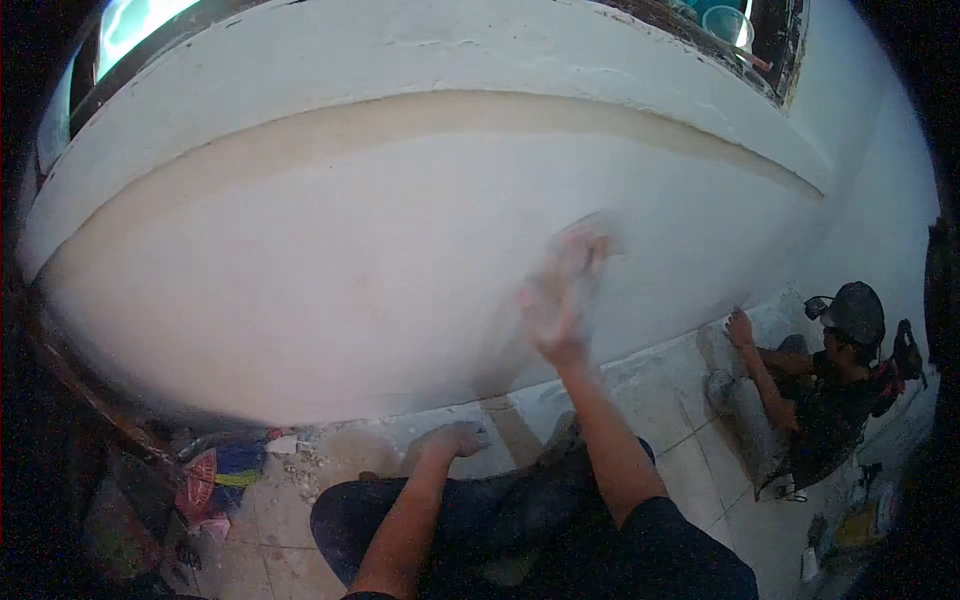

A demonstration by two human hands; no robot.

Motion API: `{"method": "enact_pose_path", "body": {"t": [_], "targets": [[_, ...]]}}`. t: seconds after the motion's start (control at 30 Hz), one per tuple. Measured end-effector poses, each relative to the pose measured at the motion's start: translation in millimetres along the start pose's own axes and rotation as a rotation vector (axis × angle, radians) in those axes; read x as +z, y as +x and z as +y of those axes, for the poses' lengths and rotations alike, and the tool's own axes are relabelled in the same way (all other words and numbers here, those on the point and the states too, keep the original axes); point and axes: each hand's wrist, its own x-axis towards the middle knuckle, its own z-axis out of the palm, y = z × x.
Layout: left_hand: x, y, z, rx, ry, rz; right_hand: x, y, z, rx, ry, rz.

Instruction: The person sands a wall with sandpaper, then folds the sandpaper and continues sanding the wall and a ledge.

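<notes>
My right hand (565,300) is raised against the white wall panel (330,260), blurred by motion. At its fingertips shows the greyish edge of a thin, flat piece, too smeared to name; the fingers seem closed on it. My left hand (455,440) hangs low over my bent leg, near the foot of the wall. Its fingers point right, loosely stretched, and nothing shows in them. The panel is smooth and pale, with a shadow of my right arm below the hand.
A co-worker in a cap (855,312) crouches at the right, one hand at the wall's base. A ledge (480,55) juts out above the panel. A clear plastic cup (728,27) stands at the window. Colourful bags (235,465) and debris lie on the tiled floor (665,475) at left.
</notes>
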Motion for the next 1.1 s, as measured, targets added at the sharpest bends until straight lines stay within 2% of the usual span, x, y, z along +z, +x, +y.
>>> {"method": "enact_pose_path", "body": {"t": [0.03, 0.1, 0.17, 0.23, 0.27, 0.33, 0.4, 0.47, 0.53, 0.57, 0.63, 0.7, 0.73, 0.8, 0.87, 0.93, 1.0, 1.07, 1.1], "targets": [[1, 1, 1, 0.017, 0.014, 0.033, -3, 12, 5, 0.000, -0.006, -0.002], [2, 1, 3, 0.021, -0.006, 0.033, -20, 51, -5, 0.111, -0.037, 0.177], [-4, -3, 5, 0.022, -0.020, 0.034, -16, 66, -22, -0.050, -0.185, 0.103], [-17, -18, 17, -0.022, -0.095, 0.013, -10, 57, -46, -0.201, -0.105, -0.062], [-26, -28, 23, -0.016, -0.093, 0.015, -6, 42, -50, -0.203, -0.111, -0.061], [-42, -50, 32, -0.021, -0.037, 0.013, 8, 10, -47, -0.118, 0.007, -0.280], [-43, -60, 38, -0.033, -0.072, 0.020, -8, 4, -17, -0.206, -0.119, -0.189], [-30, -40, 25, -0.048, -0.112, 0.034, -17, 26, 18, -0.098, -0.164, 0.073], [21, 16, -12, 0.045, 0.000, 0.116, -27, 61, 20, 0.093, -0.070, 0.219], [22, 13, -9, 0.042, -0.005, 0.111, -27, 70, 11, 0.098, -0.069, 0.212], [6, 8, -1, 0.048, 0.013, 0.065, -15, 88, -12, -0.125, -0.107, 0.169], [4, 9, 0, 0.034, -0.017, 0.048, -6, 72, -39, -0.174, -0.107, 0.035], [2, 9, 0, 0.021, -0.047, 0.026, -5, 57, -46, -0.180, -0.102, 0.038], [-13, -10, 11, 0.008, -0.081, 0.059, 3, 25, -52, -0.138, -0.027, -0.188], [-31, -43, 29, -0.017, -0.123, 0.085, -2, 12, -32, -0.154, -0.075, -0.192], [-56, -70, 50, 0.105, -0.144, 0.188, -11, 14, -14, -0.176, -0.110, -0.207], [-52, -52, 47, 0.302, -0.184, 0.150, -13, 27, -11, -0.082, -0.069, -0.085], [-88, -93, 82, 0.670, -0.422, 0.209, -14, 29, -30, -0.060, -0.038, -0.086], [-112, -137, 112, 0.806, -0.497, 0.187, -16, 30, -37, -0.041, -0.031, -0.076]]}}
